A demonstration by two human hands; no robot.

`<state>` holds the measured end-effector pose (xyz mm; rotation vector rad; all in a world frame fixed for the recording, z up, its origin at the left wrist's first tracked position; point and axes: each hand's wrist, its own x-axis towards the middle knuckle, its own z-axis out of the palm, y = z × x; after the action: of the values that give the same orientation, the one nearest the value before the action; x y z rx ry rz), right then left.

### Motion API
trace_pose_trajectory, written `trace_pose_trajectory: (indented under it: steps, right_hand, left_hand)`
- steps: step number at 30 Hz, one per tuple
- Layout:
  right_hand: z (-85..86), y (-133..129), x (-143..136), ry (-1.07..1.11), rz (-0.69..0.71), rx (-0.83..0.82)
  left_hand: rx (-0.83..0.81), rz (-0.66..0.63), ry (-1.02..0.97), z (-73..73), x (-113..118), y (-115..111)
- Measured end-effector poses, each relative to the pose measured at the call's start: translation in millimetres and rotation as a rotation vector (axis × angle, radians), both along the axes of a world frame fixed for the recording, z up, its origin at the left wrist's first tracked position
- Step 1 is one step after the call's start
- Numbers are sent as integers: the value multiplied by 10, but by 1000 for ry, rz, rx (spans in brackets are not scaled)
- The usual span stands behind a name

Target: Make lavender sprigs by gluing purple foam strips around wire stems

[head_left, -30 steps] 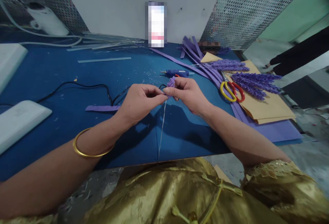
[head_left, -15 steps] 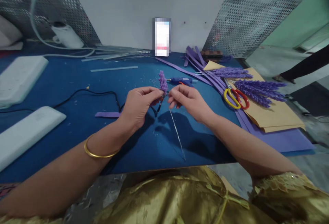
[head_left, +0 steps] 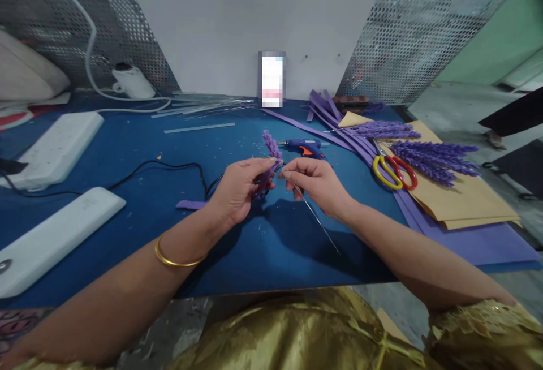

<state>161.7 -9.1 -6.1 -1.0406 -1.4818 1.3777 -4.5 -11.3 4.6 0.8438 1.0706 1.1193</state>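
A small purple flower spike point(head_left: 270, 143), like lavender, is pinched at its base by my left hand point(head_left: 242, 183). A purple strip hangs beneath those fingers, partly hidden by them. My right hand point(head_left: 317, 182) is closed on a thin wire stem point(head_left: 319, 222), close beside the left fingertips. From the right fingers the wire slants down to the right over the blue table. Just behind the hands lies a blue glue gun point(head_left: 306, 145) with an orange trigger. Another purple strip point(head_left: 192, 205) rests left of my left wrist.
Yellow-and-red scissors point(head_left: 394, 172) and finished purple flower stems point(head_left: 432, 158) lie on brown paper point(head_left: 470, 203) at right. Purple strips point(head_left: 328, 118) and clear glue sticks point(head_left: 203, 104) are at the back, near a phone point(head_left: 272, 80). White power strips point(head_left: 55, 146) and a black cable point(head_left: 169, 163) occupy the left.
The wire's free end has swung to the right, and the flower spike now leans left. Below my left fingers a purple strip has come into sight. The whole view has shifted slightly.
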Motion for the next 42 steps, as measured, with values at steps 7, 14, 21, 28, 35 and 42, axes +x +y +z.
trace_pose_trajectory:
  steps: [7,14,21,28,35,42]
  right_hand:
    - [-16,-20,-22,-36,49,-3]
    - [-39,-39,-44,-25,35,6]
    - [-69,-36,-55,-7,2,2]
    - [-19,-9,-18,38,-25,-7]
    - [-29,-28,-39,-29,38,-11]
    - [-34,-28,-39,-42,41,-1]
  left_hand:
    - [-39,-25,-21,-11,-2,9]
    - [-70,-14,-36,-53,10,19]
    - [-88,10,-40,-79,29,32]
    - [-96,-55,-154,-23,-9,21]
    - [-59,-26,-163,-48,23,20]
    - [-37,3,-146,-91,50,20]
